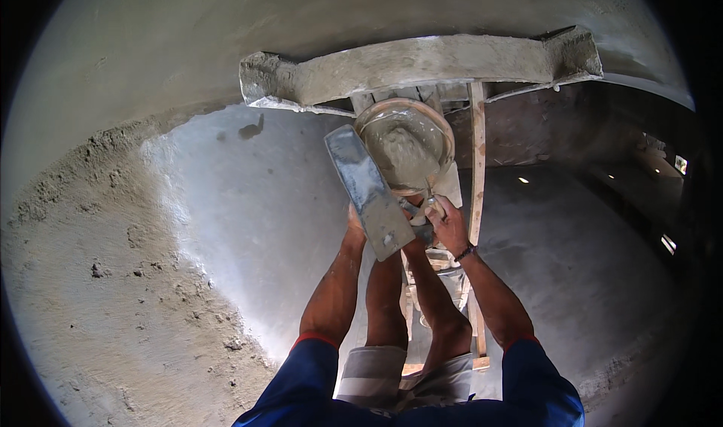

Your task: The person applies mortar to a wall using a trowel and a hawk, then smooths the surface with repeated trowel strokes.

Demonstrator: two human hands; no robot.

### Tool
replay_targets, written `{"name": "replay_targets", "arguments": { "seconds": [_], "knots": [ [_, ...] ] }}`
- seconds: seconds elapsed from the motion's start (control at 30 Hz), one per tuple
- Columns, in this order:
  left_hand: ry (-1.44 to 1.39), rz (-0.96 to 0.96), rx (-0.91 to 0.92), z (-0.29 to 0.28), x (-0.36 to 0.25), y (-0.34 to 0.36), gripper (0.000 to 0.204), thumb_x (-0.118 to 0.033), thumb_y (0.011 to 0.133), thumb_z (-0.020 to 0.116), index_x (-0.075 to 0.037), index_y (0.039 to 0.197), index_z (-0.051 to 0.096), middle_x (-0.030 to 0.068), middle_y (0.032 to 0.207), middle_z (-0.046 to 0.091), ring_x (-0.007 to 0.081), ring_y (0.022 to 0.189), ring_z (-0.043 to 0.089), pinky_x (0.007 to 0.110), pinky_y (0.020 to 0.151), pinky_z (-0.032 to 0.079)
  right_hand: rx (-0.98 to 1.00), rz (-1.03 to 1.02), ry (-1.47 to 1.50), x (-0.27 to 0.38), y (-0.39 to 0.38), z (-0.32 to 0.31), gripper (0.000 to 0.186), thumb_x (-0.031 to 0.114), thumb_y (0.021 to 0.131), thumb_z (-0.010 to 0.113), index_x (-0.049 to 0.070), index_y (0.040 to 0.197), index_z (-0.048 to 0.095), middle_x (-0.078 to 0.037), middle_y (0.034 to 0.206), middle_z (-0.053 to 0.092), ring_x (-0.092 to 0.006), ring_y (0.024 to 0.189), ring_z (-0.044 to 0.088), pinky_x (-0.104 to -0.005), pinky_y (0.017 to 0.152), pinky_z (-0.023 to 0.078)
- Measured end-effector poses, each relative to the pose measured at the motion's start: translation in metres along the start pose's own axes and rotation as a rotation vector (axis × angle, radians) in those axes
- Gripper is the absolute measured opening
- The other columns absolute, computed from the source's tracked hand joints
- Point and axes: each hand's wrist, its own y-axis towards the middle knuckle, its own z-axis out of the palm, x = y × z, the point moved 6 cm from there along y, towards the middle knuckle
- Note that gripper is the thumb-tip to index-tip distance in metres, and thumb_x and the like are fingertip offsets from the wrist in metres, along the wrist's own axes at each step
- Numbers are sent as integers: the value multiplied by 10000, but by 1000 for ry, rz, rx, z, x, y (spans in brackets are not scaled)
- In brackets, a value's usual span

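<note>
My left hand (355, 221) grips a long rectangular steel plastering trowel (367, 188) from beneath. Its flat face is turned up and smeared with grey mortar at the near end; the handle and most of my fingers are hidden under the blade. In my right hand (449, 227) is a small pointing trowel (449, 185), held by its wooden handle, with the blade at the near right rim of a round bucket (449, 135). Wet grey mortar (407, 152) is heaped inside the bucket. The steel trowel's left hand side slants past the bucket's near left rim.
Beyond the bucket runs a mortar-coated beam (422, 67) with flared ends, against a plastered surface (188, 43). A wooden post (477, 163) rises right of the bucket. My legs stand above wooden framing (480, 329). Rough, crumbly mortar (128, 276) covers the left side.
</note>
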Motion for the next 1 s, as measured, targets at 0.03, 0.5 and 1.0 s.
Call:
{"name": "replay_targets", "arguments": {
  "seconds": [0.03,0.5,1.0],
  "knots": [
    [-11,9,-3,1,-2,1,333,-239,965,433,-21,1201,522,127,1087,614,265,960,612,386,852,520,11,-8,-6,8,-6,0,408,259,832,639,22,1156,564,-237,878,652,-372,808,653,-390,691,510],
    [-337,-137,276,97,44,15,477,-387,953,437,-60,1301,445,139,1253,532,288,1118,532,440,983,436,-179,-43,-208,117,-69,-7,426,90,809,626,-21,1207,521,-263,1041,602,-402,923,604,-427,783,491],
    [-326,-288,251,103,50,-13,414,-355,931,506,-56,1217,522,146,1083,610,262,915,626,402,773,553,-262,-181,-158,129,-93,8,386,54,800,637,-39,1165,554,-214,941,517,-387,825,551,-429,716,469]
  ]
}}
